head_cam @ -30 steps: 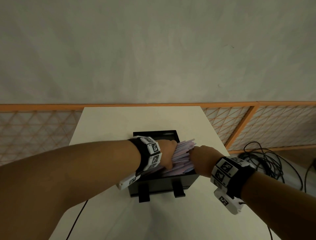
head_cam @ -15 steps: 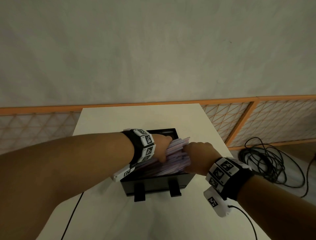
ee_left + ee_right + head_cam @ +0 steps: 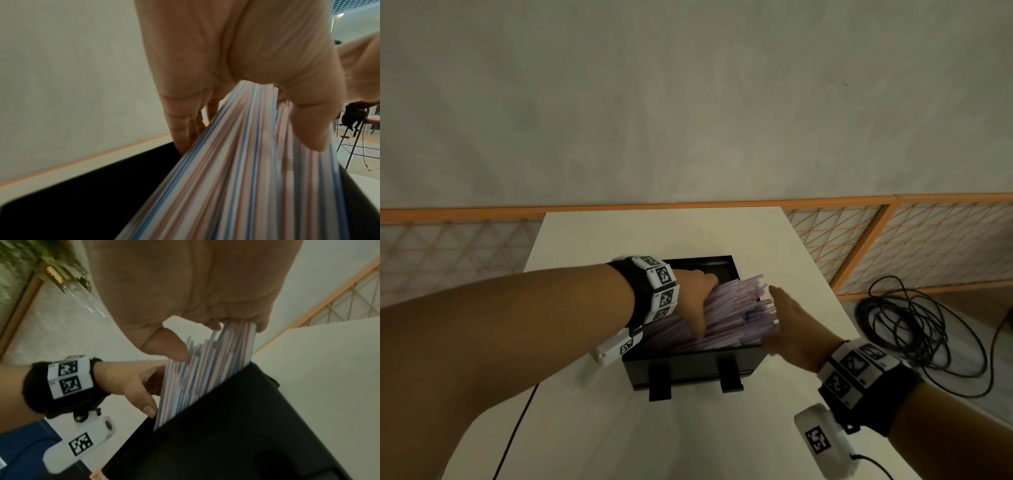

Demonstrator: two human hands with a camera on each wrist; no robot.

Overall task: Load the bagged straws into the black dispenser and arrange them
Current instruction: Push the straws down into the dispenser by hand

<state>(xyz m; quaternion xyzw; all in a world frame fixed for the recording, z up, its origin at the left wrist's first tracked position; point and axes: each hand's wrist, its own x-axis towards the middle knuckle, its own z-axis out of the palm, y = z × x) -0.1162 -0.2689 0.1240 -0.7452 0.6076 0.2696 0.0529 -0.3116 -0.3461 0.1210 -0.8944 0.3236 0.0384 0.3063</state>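
A bundle of striped straws (image 3: 736, 315) lies slanted in the black dispenser (image 3: 688, 366), its right ends sticking up over the right rim. My left hand (image 3: 697, 301) grips the bundle near its left part, thumb on the near side and fingers on the far side. In the left wrist view the thumb and fingers (image 3: 185, 123) wrap the straws (image 3: 236, 170). My right hand (image 3: 787, 322) is flat, with its palm against the straws' right ends. In the right wrist view the right hand's palm (image 3: 195, 288) meets the uneven straw ends (image 3: 205, 369) above the dispenser wall (image 3: 226, 426).
The dispenser stands on a white table (image 3: 654, 233) that runs to a grey wall. An orange-framed lattice fence (image 3: 893, 240) lines the back and right. A coil of black cable (image 3: 914, 325) lies on the floor to the right. A thin cable (image 3: 517, 428) hangs off the table's left edge.
My right hand has gone from curled over the straws' right ends to flat against them. The left hand keeps its grip on the bundle.
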